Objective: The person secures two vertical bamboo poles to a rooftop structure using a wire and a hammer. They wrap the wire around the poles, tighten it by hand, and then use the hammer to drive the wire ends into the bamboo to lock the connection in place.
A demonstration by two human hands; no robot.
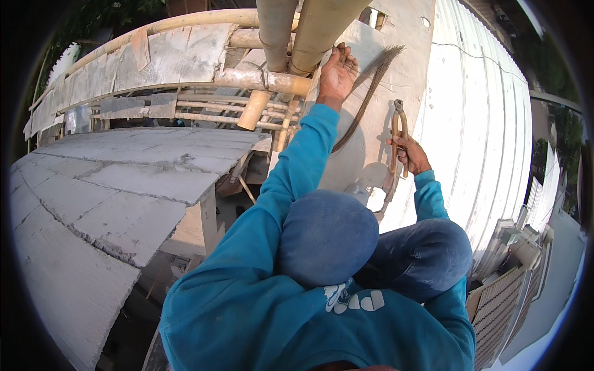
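My left hand (338, 73) is raised beside an upright bamboo pole (318, 37), palm turned up and fingers loosely curled but apart. Nothing shows in its palm. Just right of it lies a bundle of thin brown tie wire (371, 86), its loose ends fanned out at the top and its length bending down toward my knees. In my right hand (411, 153) is a pair of pincers (399, 133) with long brown handles, jaws pointing away from me. A thick horizontal bamboo (266, 80) meets the uprights left of my left hand, near a cut bamboo stub (253, 110).
Grey roof sheets (124, 179) with cracked edges spread on the left, beside dark gaps. White corrugated metal sheeting (476, 123) slopes along the right. A second bamboo upright (276, 31) stands close by. My bent knees (328, 238) are below the wire bundle.
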